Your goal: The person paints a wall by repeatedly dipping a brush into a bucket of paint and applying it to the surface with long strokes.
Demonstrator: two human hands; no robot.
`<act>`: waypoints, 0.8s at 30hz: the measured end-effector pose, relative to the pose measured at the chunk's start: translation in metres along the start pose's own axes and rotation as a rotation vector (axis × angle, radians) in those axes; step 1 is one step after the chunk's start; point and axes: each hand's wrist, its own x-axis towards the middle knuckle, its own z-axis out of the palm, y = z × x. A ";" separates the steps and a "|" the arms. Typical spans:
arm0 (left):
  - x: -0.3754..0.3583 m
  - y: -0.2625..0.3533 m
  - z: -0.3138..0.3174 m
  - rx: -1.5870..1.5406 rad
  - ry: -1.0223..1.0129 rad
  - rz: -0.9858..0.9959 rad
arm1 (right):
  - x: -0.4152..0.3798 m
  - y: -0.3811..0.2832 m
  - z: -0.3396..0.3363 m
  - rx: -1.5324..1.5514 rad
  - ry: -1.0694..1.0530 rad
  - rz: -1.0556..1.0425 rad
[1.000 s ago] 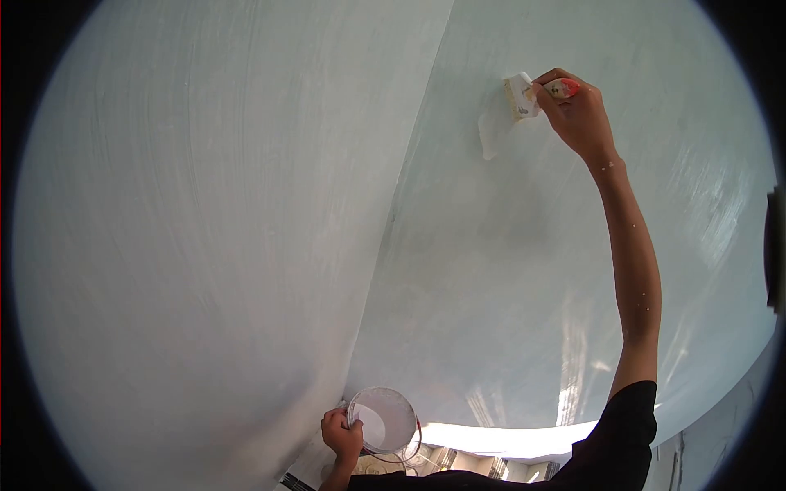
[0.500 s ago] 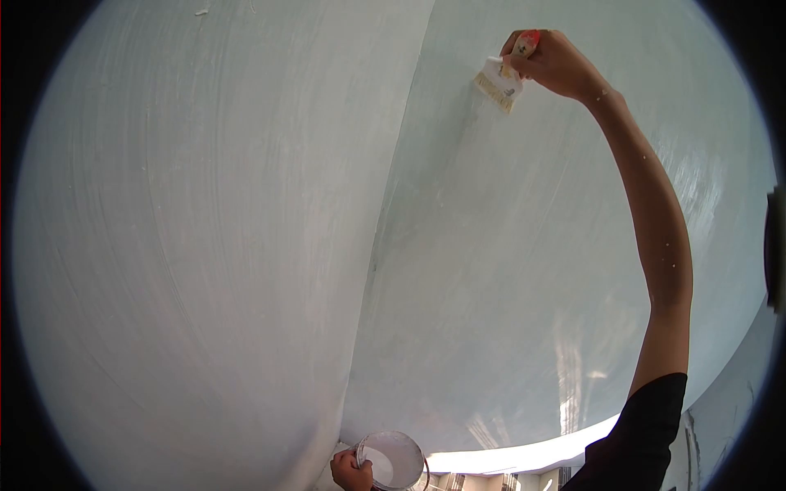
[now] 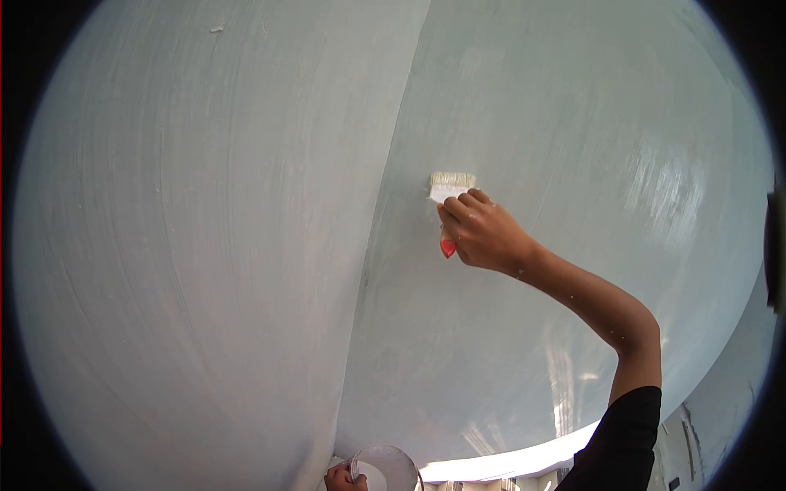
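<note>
A wide paintbrush (image 3: pixel 449 193) with pale bristles and a red-tipped handle is gripped in my right hand (image 3: pixel 487 233). Its bristles point up and lie at the surface of the right wall (image 3: pixel 508 327). At the bottom of the view, my left hand (image 3: pixel 345 480) is closed on the rim of a bucket (image 3: pixel 397 466) holding white paint (image 3: pixel 372 476). The bucket's lower part is out of view. Small white specks dot my right hand and forearm.
The left wall (image 3: pixel 205 270) meets the right wall at a corner line, and both show pale streaks. A wet, shiny patch (image 3: pixel 667 184) marks the right wall. Along the bottom runs a bright strip (image 3: pixel 508 462). A dark object (image 3: pixel 774 250) stands at the right edge.
My right hand has moved down and left with the paintbrush, and the bristles have turned from pointing down to pointing up. The bucket and my left hand sit slightly lower in view.
</note>
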 end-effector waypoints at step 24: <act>-0.003 -0.038 0.026 -0.017 -0.049 0.026 | 0.089 0.237 -0.118 -0.236 0.498 0.340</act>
